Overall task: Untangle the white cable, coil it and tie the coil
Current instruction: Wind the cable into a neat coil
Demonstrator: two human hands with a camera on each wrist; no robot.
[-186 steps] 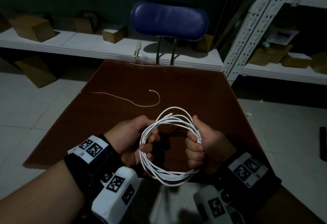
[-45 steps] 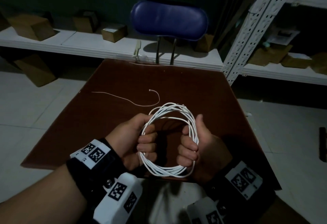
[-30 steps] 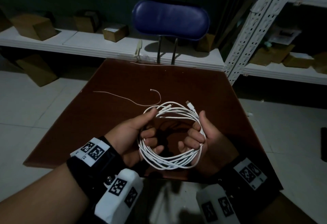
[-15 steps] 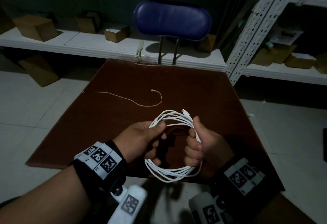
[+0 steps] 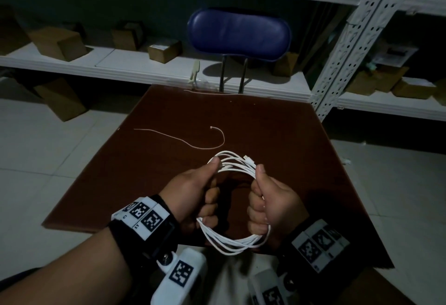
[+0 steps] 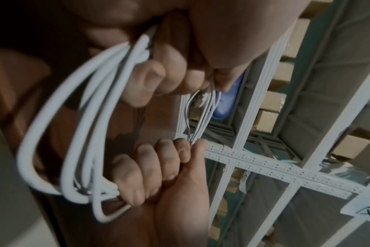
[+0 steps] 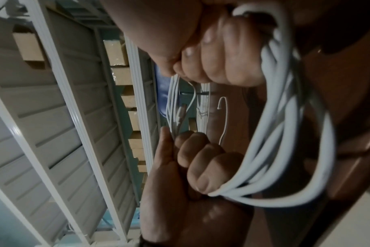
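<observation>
Coil (image 5: 237, 242) upright between both hands, connector (image 5: 249, 160) topmost.

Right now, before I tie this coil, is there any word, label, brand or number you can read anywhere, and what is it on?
No text can be read.
Wrist bands: black-and-white square code patterns, no words.
Paper label on the shelf frame: cut off and blurred; one mark like an "X", not certain.
Cardboard boxes on the shelves: pale labels too small and dark to read.
White cable, held by both hands: no marking visible.
</observation>
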